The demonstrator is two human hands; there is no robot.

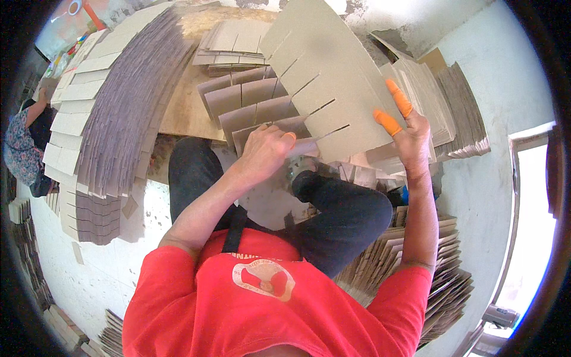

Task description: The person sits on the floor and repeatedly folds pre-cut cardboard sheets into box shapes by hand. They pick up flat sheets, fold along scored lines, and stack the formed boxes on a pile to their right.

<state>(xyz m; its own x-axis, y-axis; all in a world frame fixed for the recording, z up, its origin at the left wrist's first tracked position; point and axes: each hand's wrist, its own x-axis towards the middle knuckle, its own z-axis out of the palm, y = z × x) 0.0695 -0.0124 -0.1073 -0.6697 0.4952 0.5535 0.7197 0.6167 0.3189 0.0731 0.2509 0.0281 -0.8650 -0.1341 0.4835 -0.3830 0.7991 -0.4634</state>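
Note:
My right hand (414, 134), with orange finger covers on two fingers, holds the right edge of a large slotted cardboard sheet (330, 80). The sheet stands tilted, its row of slots facing left. Several upright cardboard strips (247, 96) meet its slotted side, running across it in parallel. My left hand (267, 145) is curled over the top edge of the nearest strip, close to the sheet's lower left corner. One orange finger cover shows on it. Its fingertips are partly hidden, as is the fit of strips and slots.
A long row of stacked cardboard pieces (129, 93) curves along the left of the wooden board (178, 111). Flat slotted pieces (236, 38) lie at the back. More stacks (419, 102) stand right, and folded dividers (437, 276) by my right elbow. Another person's patterned sleeve (22, 143) shows far left.

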